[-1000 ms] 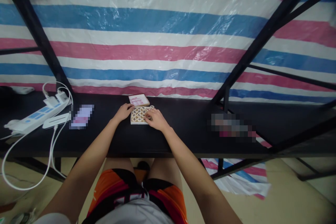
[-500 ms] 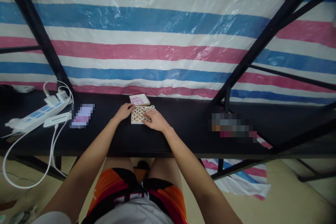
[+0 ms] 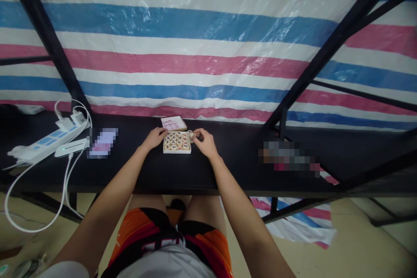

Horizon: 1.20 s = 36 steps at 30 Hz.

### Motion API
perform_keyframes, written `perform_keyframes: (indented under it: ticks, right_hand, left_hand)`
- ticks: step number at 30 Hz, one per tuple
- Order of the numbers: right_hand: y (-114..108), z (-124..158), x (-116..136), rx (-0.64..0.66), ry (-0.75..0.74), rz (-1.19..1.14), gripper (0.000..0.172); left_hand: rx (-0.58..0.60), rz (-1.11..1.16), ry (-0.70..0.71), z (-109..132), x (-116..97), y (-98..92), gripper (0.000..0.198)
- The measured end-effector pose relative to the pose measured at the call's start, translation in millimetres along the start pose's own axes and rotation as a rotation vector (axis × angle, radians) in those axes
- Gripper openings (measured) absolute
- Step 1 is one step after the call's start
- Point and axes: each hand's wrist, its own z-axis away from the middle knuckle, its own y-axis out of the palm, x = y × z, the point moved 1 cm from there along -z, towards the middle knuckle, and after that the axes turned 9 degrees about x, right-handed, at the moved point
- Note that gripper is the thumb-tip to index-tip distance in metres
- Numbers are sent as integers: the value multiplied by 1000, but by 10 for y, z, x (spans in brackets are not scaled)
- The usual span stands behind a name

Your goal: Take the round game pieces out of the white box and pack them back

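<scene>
Left hand (image 3: pixel 154 138) rests against the left edge of the piece box (image 3: pixel 177 142); grip cannot be told. Right hand (image 3: pixel 204 142) pinches a round piece (image 3: pixel 190 135) just beside the box's right edge. The box sits mid black table (image 3: pixel 228 169), with the striped tarp (image 3: pixel 208 52) behind and a power strip (image 3: pixel 45 143) at left.

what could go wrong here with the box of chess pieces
1. The loose chess piece by the box's far right corner is round. At the right hand it could slip and roll across the black table, perhaps off it.
2. The box looks full, so pressing another piece in might pop neighbours out.
3. The left hand only touches the box's left edge, so a sideways push might slide it.
</scene>
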Motion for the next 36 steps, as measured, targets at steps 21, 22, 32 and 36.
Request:
perform_keyframes:
  ticks: [21,22,32,36]
  right_hand:
    - [-38,66,-355,273,214,-148,30]
    - [-32,66,-341,277,216,-154,31]
    - [-9,51,-321,251,170,-179,30]
    - [-5,35,-184,106,63,-96,24]
  left_hand:
    - [-2,11,-3,-8,6,6,43]
    - [-3,11,-2,-8,7,7,43]
    - [-3,11,-1,-2,12,8,43]
    - [-6,0,-4,0,-6,-1,42]
